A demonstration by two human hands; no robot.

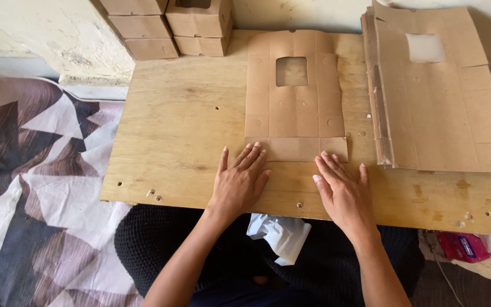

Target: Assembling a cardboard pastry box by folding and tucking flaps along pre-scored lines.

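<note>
Left hand (pixel 238 183) and right hand (pixel 342 193) lie flat on the board (pixel 171 131), fingers together, gripping nothing, their tips on the near flap of the blank (pixel 294 108). Pressing evenly along the crease should keep the fold straight. Further off: a stack (pixel 444 96) and boxes (pixel 169 25).

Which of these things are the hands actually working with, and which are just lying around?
In use:
- flat cardboard blank with a window hole
- left hand, right hand, pressing its near edge
- plywood board

Lying about:
- stack of blanks
- folded boxes
- white plastic bag
- patterned cloth
</note>
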